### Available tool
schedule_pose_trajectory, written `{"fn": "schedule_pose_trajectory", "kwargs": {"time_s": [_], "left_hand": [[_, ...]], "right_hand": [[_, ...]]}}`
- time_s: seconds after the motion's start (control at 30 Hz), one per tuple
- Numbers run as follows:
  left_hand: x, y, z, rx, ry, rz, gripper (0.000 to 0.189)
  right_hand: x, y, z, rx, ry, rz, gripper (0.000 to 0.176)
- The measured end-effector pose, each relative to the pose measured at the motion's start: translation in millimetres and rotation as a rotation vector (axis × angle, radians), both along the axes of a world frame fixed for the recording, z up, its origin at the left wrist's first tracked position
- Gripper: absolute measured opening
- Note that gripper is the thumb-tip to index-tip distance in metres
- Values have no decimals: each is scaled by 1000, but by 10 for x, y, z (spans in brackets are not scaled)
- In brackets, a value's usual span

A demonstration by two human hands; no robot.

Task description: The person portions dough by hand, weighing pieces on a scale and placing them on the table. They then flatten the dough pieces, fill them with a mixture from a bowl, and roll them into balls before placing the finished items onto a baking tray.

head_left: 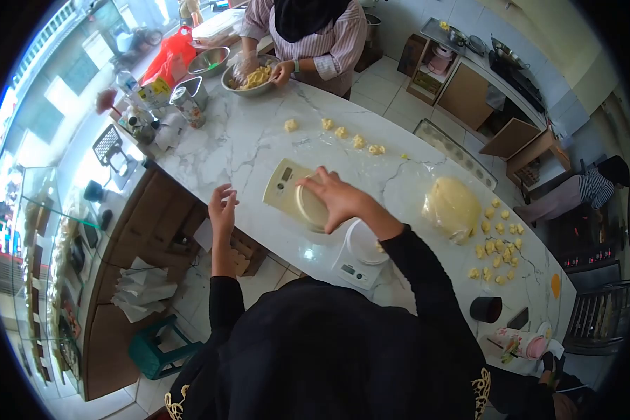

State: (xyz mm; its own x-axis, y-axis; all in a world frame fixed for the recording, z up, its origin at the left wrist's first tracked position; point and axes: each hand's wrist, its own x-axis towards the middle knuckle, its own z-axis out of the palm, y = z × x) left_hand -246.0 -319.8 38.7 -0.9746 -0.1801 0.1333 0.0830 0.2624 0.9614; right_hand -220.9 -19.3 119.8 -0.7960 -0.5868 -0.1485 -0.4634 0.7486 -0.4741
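Note:
My right hand [339, 197] spans a round, shallow cream dish [308, 204], fingers and thumb at opposite sides of its rim. That dish sits on or just above a cream kitchen scale [278, 183]; the exact contact is hidden. Off the table's near edge, my left hand [222, 210] is raised with loosely bent fingers apart and nothing in it. A second, white kitchen scale [355, 271] with a round white container [368, 241] stands close to my body, below my right forearm. Small dough pieces [358, 142] lie in a row beyond the cream scale.
A large plastic-covered dough mass [451, 208] lies right, with several dough pieces [497, 246] beside it. Across the marble table [259, 133], a co-worker's gloved hand is in a metal bowl [250, 77]. A black cup [486, 309] stands near right; a green stool [157, 353] is left.

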Motion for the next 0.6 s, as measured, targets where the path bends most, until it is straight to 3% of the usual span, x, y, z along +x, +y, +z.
{"fn": "schedule_pose_trajectory", "kwargs": {"time_s": [0.17, 0.23, 0.3, 0.4, 0.5, 0.53, 0.6], "left_hand": [[-674, -92, 55, -199, 85, -49, 27], [-1024, 4, 32, -334, 5, -101, 40], [-1478, 72, -415, -732, 184, -34, 58], [-1662, 337, -463, -1006, -96, -15, 72], [-1892, 345, -664, -951, -186, -150, 61], [-1997, 348, -682, -884, -326, -247, 43], [-2135, 332, -710, -865, -295, -336, 37]], "right_hand": [[-56, -1032, -697, 325, 34, -9, 116], [-63, -1222, -836, 388, 32, -12, 116], [-85, -1331, -869, 457, 36, -16, 115], [-96, -1352, -791, 483, -18, -71, 113], [-103, -1329, -841, 463, 32, -81, 119], [-131, -1304, -859, 466, 37, -92, 119], [-193, -1284, -910, 28, 158, -59, 93]]}}
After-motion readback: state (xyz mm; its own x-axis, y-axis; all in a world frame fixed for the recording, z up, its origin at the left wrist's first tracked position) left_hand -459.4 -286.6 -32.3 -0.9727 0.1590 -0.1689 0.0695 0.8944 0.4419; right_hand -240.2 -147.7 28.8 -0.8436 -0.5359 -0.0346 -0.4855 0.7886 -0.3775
